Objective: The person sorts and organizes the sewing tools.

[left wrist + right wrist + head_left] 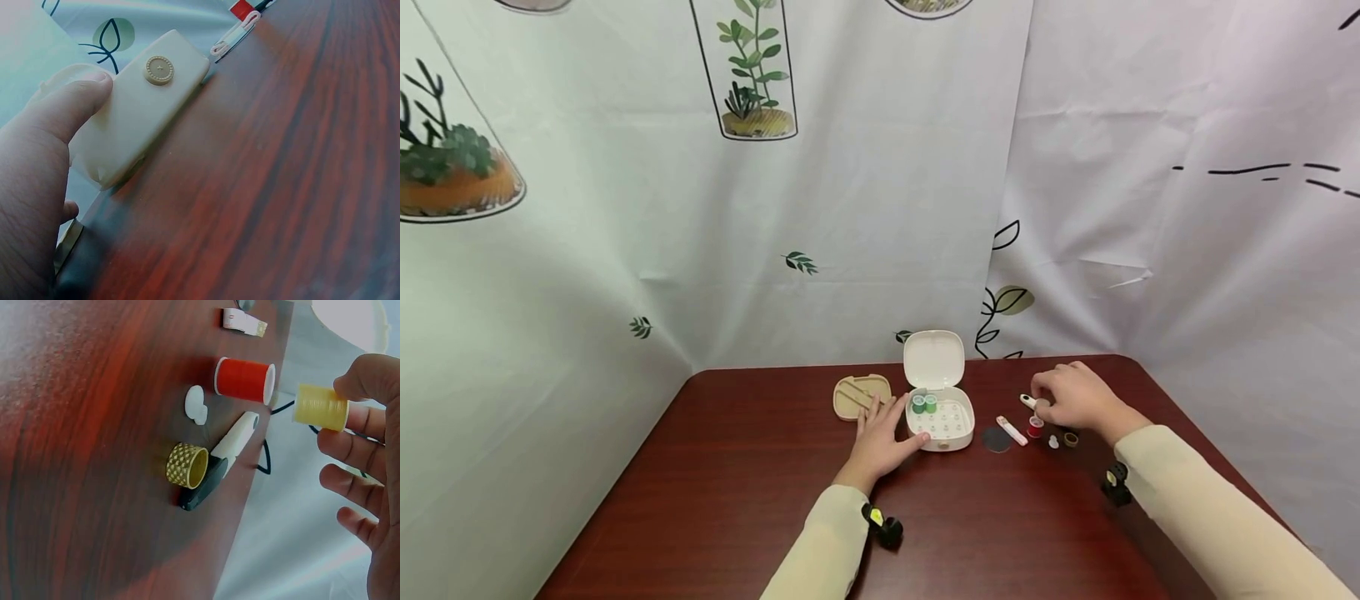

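Observation:
My right hand (1078, 400) pinches a spool of yellow thread (321, 407) between thumb and fingertips, above the table's right side. Below it lie a spool of red thread (245, 380), a gold thimble (187, 465), a small white piece (195, 404) and a black-and-white handled tool (225, 453). My left hand (880, 446) rests against the left side of a white sewing box (958, 425), its thumb on the front rim and its other fingers extended. The box's lid (934, 359) stands up. Two green thread spools (925, 404) sit at the back left of its pegged interior.
A beige tray (852, 404) lies left of the box, partly behind the left fingers. Right of the box are a dark round disc (997, 439) and a folded white tape measure (1012, 431). A patterned cloth (850, 208) hangs behind the reddish-brown table (715, 475).

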`<state>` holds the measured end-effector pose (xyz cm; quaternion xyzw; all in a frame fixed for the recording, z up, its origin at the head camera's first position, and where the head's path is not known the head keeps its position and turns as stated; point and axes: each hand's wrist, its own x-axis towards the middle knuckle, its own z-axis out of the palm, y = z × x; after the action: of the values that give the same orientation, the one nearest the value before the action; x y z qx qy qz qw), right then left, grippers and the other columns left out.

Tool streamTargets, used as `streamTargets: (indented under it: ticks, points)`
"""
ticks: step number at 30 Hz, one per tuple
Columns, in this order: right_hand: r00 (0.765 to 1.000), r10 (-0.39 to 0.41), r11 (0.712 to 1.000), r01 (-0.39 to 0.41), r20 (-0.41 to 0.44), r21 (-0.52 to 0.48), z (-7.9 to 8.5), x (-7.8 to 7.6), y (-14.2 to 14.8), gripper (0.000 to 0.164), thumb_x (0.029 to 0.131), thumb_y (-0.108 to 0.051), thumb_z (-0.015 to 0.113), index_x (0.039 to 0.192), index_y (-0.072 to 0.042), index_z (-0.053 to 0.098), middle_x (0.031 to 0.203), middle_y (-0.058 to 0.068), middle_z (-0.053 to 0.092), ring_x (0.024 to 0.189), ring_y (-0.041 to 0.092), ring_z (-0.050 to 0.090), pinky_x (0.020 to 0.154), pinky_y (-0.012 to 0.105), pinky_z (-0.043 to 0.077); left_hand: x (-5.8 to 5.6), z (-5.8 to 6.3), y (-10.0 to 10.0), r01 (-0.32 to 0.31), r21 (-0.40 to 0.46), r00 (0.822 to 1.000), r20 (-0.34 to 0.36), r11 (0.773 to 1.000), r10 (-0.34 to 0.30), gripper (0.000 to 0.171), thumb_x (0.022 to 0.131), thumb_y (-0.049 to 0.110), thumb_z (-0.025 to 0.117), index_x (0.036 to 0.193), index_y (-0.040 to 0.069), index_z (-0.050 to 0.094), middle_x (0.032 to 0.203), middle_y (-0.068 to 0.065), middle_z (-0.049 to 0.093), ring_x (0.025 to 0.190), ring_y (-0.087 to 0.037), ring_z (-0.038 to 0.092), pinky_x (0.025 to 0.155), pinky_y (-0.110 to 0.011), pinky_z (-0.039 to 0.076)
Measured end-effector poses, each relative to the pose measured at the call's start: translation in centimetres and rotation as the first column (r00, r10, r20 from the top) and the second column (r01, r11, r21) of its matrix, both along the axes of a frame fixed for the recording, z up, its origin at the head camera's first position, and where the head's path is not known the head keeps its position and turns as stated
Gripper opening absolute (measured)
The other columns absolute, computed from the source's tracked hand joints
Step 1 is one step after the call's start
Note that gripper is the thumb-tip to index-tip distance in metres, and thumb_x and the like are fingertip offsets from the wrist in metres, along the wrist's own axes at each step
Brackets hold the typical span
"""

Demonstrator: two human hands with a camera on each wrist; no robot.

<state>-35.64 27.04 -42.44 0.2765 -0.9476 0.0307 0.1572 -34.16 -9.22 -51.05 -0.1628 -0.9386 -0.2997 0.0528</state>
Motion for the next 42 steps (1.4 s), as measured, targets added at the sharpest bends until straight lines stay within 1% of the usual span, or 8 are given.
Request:
streamTargets:
  ticks: [4,10,15,21,27,31,37,42]
  points:
    - [1.000,0.008,1.000,-0.008,-0.018,-0.022,0.0,-0.6,-0.4,0.012,0.077,-0.018,0.066,0.075,-0.028,0.061,0.075,-0.019,0.058,0.072,0.013,0.052,0.082,0.050,0.045,0.0,0.0,0.0,-0.005,-0.001,1.000,-0.005,1.000,0.005,0.086,0.088,0.067,0.061,0.159,0.024,0.036,0.160,-0.013,0.037,0.154,-0.038,0.011,0.120,-0.062,0.004]
    - [0.998,0.056,0.998,-0.057,-0.025,-0.039,0.4,-1.1,-2.3,0.005,0.085,-0.021,0.067,0.082,-0.026,0.067,0.081,-0.018,0.062,0.078,0.014,0.056,0.082,0.053,0.045,-0.1,-0.1,0.0,-0.008,-0.010,1.000,-0.007,1.000,0.008,0.086,0.088,0.068,0.061,0.159,0.024,0.036,0.160,-0.013,0.037,0.154,-0.037,0.011,0.120,-0.062,0.004]
    - [0.997,0.069,0.997,-0.070,-0.019,-0.043,0.9,-1.6,-4.3,0.004,0.087,-0.022,0.071,0.086,-0.025,0.069,0.078,-0.017,0.060,0.076,0.012,0.053,0.082,0.050,0.045,-0.2,-0.2,0.0,-0.004,-0.005,1.000,-0.013,1.000,0.004,0.087,0.088,0.068,0.060,0.159,0.024,0.037,0.160,-0.013,0.037,0.154,-0.038,0.011,0.120,-0.062,0.004]
    - [0.997,0.072,0.996,-0.073,-0.019,-0.059,0.9,-2.2,-6.6,0.005,0.087,-0.020,0.071,0.089,-0.025,0.071,0.087,-0.014,0.067,0.080,0.015,0.057,0.086,0.052,0.045,0.0,-0.2,0.0,0.003,0.003,1.000,-0.014,1.000,-0.003,0.087,0.088,0.068,0.061,0.158,0.024,0.037,0.160,-0.013,0.038,0.154,-0.039,0.012,0.120,-0.064,0.005]
    - [0.998,0.069,0.995,-0.068,0.012,-0.077,0.5,-2.7,-8.6,0.008,0.091,-0.021,0.071,0.097,-0.021,0.077,0.092,-0.009,0.072,0.087,0.020,0.062,0.089,0.053,0.046,-0.1,-0.1,0.0,-0.002,-0.001,1.000,-0.008,1.000,0.002,0.086,0.088,0.068,0.061,0.159,0.024,0.036,0.160,-0.014,0.037,0.154,-0.039,0.011,0.120,-0.063,0.005]
    - [0.998,0.063,0.994,-0.061,0.025,-0.089,0.1,-2.8,-9.7,0.011,0.093,-0.023,0.072,0.100,-0.019,0.078,0.092,-0.007,0.072,0.086,0.020,0.063,0.090,0.052,0.047,0.0,-0.1,0.1,-0.005,-0.006,1.000,0.008,1.000,0.005,0.086,0.089,0.067,0.061,0.159,0.024,0.036,0.161,-0.014,0.035,0.154,-0.039,0.010,0.120,-0.063,0.004]
    - [0.999,0.019,0.996,-0.016,0.037,-0.086,-0.6,-2.9,-11.3,0.016,0.092,-0.026,0.075,0.105,-0.018,0.078,0.097,-0.004,0.073,0.091,0.020,0.064,0.088,0.049,0.048,0.1,0.0,0.0,-0.012,-0.015,1.000,0.014,1.000,0.012,0.087,0.088,0.069,0.060,0.159,0.025,0.036,0.160,-0.014,0.036,0.154,-0.038,0.010,0.120,-0.063,0.003]
    - [0.999,-0.004,0.997,0.009,0.053,-0.079,-1.2,-2.8,-12.2,0.017,0.090,-0.028,0.077,0.104,-0.018,0.078,0.090,-0.006,0.071,0.087,0.019,0.062,0.086,0.046,0.049,0.1,-0.1,0.0,-0.002,-0.006,1.000,-0.008,1.000,0.002,0.085,0.089,0.068,0.059,0.159,0.025,0.037,0.160,-0.015,0.037,0.154,-0.039,0.011,0.119,-0.064,0.004]
